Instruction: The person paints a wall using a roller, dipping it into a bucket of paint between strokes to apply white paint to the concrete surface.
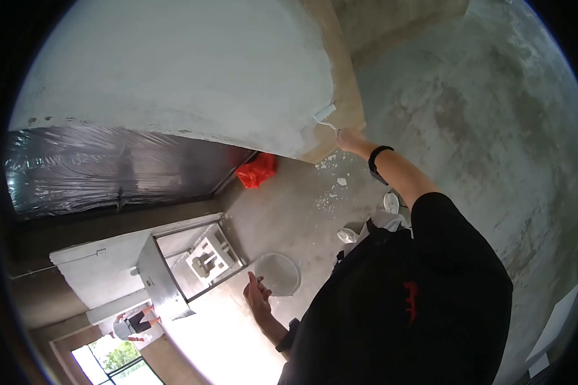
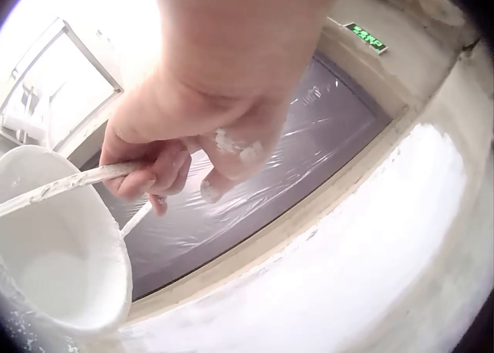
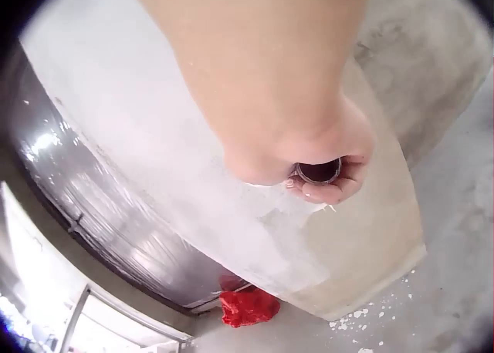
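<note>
My right hand [image 1: 351,139] grips the handle of a small paint roller [image 1: 325,113], whose white head lies against the wall [image 1: 341,96] at the border of white coating and bare tan surface. In the right wrist view the fingers [image 3: 333,189] curl round the dark, hollow handle end [image 3: 319,172]; the roller head is hidden. My left hand [image 1: 258,298] holds a bucket [image 1: 277,274] by its handle. Seen in the left wrist view, the fingers [image 2: 158,172] curl round the white-smeared bucket handle [image 2: 69,185] above the white bucket [image 2: 69,253]; white smears mark the hand.
Plastic film [image 1: 109,170] covers an opening beside the wall. A red bag [image 1: 257,170] and white flakes [image 1: 331,199] lie on the concrete floor [image 1: 469,135]. Farther off are an open metal door [image 1: 164,279], a white frame-like object [image 1: 210,256] and another person [image 1: 131,326] near a window.
</note>
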